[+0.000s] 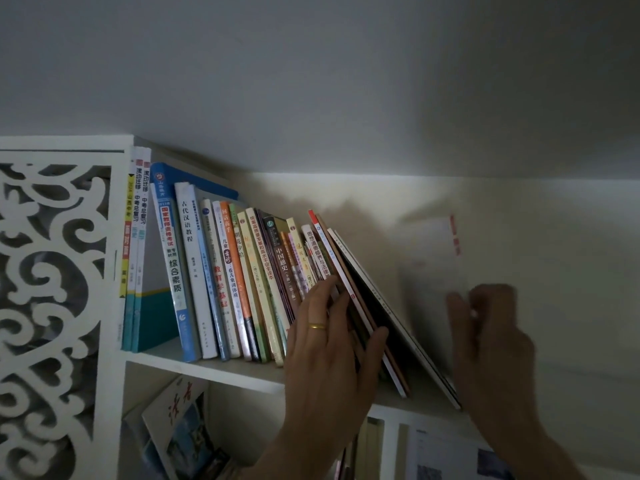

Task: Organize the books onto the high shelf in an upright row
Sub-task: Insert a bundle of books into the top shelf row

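- A row of books [221, 278] stood on the high shelf [221, 370], leaning more steeply toward the right end.
- The left hand [329, 344], wearing a gold ring [317, 326], pressed flat against the tilted books.
- The right hand [491, 337], blurred, held a pale thin book [434, 254] upright beside the row.
- A white carved panel [52, 289] stood at the left.

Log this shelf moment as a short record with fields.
shelf: white high shelf carrying a row of paperback books
row state: leaning, spines tilted left at the top, not upright
left hand: left hand, gold ring, fingers pressed against the right-end books
right hand: right hand holding a blurred thin white book by the wall
side panel: white carved panel at left
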{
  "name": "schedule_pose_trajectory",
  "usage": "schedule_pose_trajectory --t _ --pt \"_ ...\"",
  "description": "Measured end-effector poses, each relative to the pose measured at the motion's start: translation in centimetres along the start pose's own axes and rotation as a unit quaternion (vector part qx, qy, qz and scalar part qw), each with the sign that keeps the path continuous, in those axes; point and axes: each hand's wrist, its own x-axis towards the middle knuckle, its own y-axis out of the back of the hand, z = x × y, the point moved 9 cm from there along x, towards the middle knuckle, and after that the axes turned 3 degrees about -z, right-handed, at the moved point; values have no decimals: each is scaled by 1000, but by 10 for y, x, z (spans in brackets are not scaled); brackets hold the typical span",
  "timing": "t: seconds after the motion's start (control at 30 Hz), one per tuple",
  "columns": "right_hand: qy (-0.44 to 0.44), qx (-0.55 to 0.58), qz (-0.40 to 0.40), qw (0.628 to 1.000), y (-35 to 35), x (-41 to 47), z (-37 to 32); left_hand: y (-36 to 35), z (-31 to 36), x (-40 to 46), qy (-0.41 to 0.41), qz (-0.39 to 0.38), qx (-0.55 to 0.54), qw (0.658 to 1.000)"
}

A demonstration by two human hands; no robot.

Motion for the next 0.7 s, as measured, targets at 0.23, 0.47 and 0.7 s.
schedule_pose_trajectory --t 0.23,0.47,0.7 --pt "-46 86 -308 946 -58 -30 13 -9 0 0 -17 -5 42 999" --pt "-110 80 -173 976 -77 0 34 -26 6 25 -49 -55 162 984" --pt "-40 81 -122 988 -84 -5 23 0 -10 27 -53 -34 147 987"
